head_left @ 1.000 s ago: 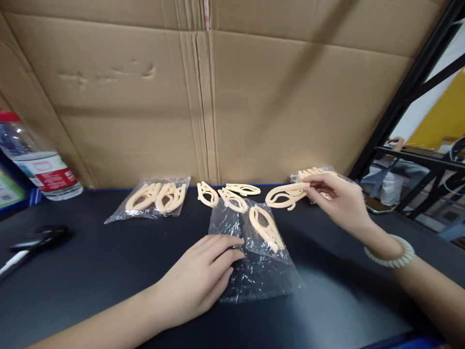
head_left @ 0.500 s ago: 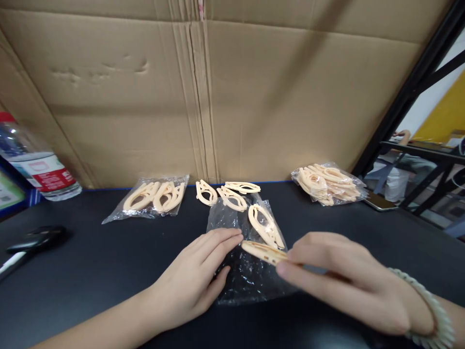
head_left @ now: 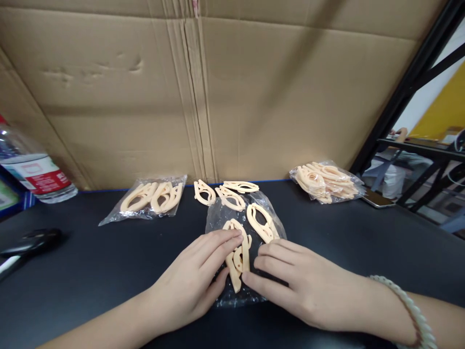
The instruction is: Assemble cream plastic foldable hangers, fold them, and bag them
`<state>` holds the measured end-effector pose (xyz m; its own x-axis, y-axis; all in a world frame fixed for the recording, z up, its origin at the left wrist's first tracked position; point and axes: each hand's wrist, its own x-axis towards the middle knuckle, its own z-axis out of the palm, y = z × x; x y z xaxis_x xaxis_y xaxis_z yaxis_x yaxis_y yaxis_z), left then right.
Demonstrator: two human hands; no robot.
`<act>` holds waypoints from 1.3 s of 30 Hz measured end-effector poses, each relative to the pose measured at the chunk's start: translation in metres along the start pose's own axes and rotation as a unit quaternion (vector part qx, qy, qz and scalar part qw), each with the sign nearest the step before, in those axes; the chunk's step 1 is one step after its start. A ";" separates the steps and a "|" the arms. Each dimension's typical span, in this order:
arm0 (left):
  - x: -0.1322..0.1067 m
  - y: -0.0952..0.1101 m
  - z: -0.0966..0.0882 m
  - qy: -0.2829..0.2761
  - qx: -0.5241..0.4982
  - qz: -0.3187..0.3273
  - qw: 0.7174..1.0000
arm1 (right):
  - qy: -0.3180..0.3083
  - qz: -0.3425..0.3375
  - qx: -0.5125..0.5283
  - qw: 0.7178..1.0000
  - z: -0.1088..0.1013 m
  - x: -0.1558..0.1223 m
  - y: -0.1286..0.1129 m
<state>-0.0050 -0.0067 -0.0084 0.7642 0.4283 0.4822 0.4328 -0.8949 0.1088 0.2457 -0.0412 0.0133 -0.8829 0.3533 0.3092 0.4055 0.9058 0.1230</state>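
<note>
Black tabletop (head_left: pixel 109 271) meets an upright cardboard sheet (head_left: pixel 290 97) at the far side. Between your hands, a folded cream hanger (head_left: pixel 246 257) lies on or inside the clear plastic bag (head_left: pixel 215 220); I cannot tell which. Your left hand (head_left: pixel 192 281), half-curled, touches its left side; your right hand (head_left: pixel 308 286), loosely bent, touches its right edge. Whether either grips is unclear.
</note>
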 end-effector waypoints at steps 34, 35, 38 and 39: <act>-0.002 -0.013 0.003 0.081 -0.062 -0.184 0.978 | -0.047 0.084 0.050 0.994 0.009 0.011 -0.009; -0.002 -0.017 0.003 0.069 -0.056 -0.196 0.976 | -0.054 0.092 0.050 0.993 0.009 0.014 -0.010; -0.004 -0.023 0.004 0.032 -0.030 -0.213 0.976 | -0.071 0.104 0.050 0.991 0.007 0.024 -0.009; -0.004 -0.024 0.005 0.019 -0.021 -0.212 0.977 | -0.075 0.104 0.047 0.991 0.007 0.028 -0.008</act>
<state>-0.0163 0.0134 -0.0169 0.5022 0.7570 0.4180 0.6854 -0.6432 0.3413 0.2157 -0.0370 0.0148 -0.8103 0.5594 0.1745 0.5651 0.8248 -0.0197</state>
